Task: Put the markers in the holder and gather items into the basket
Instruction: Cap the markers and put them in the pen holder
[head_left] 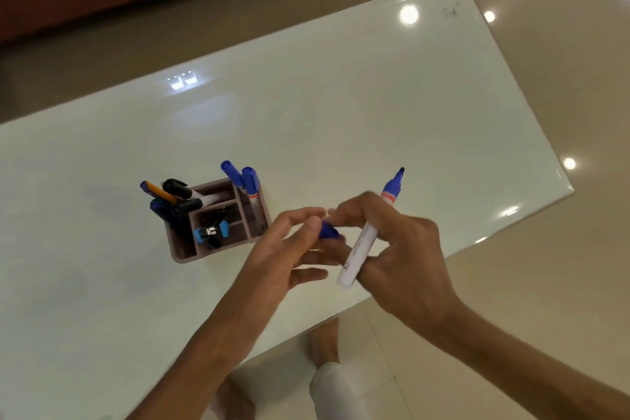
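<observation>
Capping step: right hand [392,242] clamped on uncapped marker [370,230], left hand [289,242] seemingly pinching its cap [329,230] (blurred). Next: press cap on, then drop into holder [218,218].

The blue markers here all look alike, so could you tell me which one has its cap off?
The blue marker in the right hand, its bare tip pointing up. The two in the holder are capped.
</observation>
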`<move>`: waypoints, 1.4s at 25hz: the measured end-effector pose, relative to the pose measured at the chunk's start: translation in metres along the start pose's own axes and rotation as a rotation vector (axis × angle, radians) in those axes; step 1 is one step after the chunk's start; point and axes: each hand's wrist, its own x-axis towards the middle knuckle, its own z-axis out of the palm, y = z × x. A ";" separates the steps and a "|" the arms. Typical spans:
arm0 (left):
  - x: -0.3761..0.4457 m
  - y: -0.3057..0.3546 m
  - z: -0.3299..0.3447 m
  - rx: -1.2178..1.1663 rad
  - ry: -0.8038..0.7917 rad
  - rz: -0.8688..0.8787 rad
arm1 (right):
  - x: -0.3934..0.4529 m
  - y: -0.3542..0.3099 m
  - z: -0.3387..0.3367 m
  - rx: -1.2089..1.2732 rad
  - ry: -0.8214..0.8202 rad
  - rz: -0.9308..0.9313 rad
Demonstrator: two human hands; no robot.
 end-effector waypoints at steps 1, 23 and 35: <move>-0.003 0.001 0.002 -0.072 -0.002 0.005 | -0.003 -0.001 0.009 0.000 0.000 -0.020; -0.049 -0.039 -0.110 0.489 -0.054 -0.220 | -0.017 -0.056 0.064 0.457 -0.102 0.453; -0.069 -0.035 -0.135 0.400 -0.003 -0.013 | -0.023 -0.061 0.075 0.536 -0.269 0.518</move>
